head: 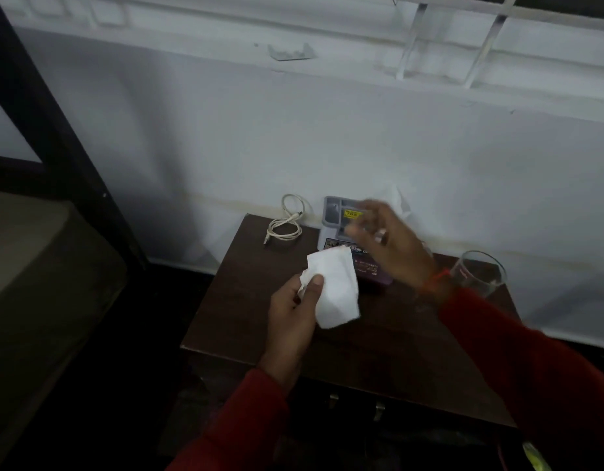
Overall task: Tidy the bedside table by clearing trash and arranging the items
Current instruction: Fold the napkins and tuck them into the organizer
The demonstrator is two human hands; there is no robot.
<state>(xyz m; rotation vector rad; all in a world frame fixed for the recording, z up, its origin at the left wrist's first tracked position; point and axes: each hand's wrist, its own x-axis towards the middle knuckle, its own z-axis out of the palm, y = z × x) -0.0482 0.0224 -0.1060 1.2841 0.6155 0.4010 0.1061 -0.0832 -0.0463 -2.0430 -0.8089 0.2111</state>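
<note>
White tissue paper (334, 290) is being pinched at its crumpled left edge by the left hand (294, 317), above the front of the dark wooden bedside table (246, 300) — light, soft and easily torn, it is judged best gathered into the palm. The right hand (392, 243) is being blurred by motion over a grey-and-purple box (338, 215), fingers spread, nothing visibly held. A coiled white cable (285, 226) is lying near the wall, and a glass (480, 273) — fragile — is standing close by the right forearm
</note>
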